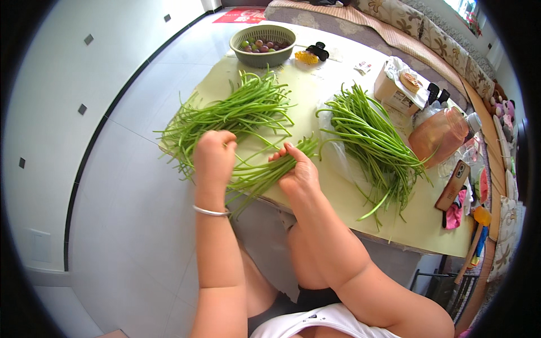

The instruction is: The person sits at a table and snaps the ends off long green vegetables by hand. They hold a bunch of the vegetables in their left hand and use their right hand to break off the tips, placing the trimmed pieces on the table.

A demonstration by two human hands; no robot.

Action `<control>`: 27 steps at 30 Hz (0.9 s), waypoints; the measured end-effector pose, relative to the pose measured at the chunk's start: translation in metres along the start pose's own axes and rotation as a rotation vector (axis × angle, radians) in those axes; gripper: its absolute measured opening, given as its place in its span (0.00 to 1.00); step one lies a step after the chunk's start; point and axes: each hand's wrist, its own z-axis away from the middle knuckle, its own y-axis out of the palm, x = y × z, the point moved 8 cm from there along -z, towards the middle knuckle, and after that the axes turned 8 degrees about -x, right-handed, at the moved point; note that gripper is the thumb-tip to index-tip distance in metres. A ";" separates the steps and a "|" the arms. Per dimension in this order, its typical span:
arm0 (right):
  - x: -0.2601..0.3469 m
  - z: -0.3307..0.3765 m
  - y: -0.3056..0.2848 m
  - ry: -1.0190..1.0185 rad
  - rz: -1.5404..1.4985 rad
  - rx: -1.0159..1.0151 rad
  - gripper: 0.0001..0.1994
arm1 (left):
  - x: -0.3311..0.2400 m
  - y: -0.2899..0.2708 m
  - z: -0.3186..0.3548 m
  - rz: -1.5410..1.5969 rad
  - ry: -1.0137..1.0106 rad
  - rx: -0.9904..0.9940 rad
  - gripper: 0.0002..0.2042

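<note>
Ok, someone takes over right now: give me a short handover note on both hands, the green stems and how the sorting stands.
Left hand: closed on stems at the near end of the left pile.
Right hand: gripping a small bundle of stems at the table's near edge.
Right pile: lies on a clear plastic bag, apart from both hands.
Basket of round fruit: at the far end, untouched.
Done: stems split into two piles, one bundle in hand.
Left: cannot tell which pile is finished; both are still large.
</note>
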 end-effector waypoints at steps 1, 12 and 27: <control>0.000 0.000 -0.001 0.000 -0.009 0.004 0.05 | 0.003 0.014 0.004 -0.018 0.021 0.039 0.06; 0.003 0.007 -0.003 -0.039 0.020 0.025 0.02 | -0.026 0.054 0.015 -0.073 0.108 0.179 0.05; 0.005 0.007 -0.009 -0.083 0.015 0.012 0.06 | -0.042 0.041 0.011 0.170 0.017 0.111 0.06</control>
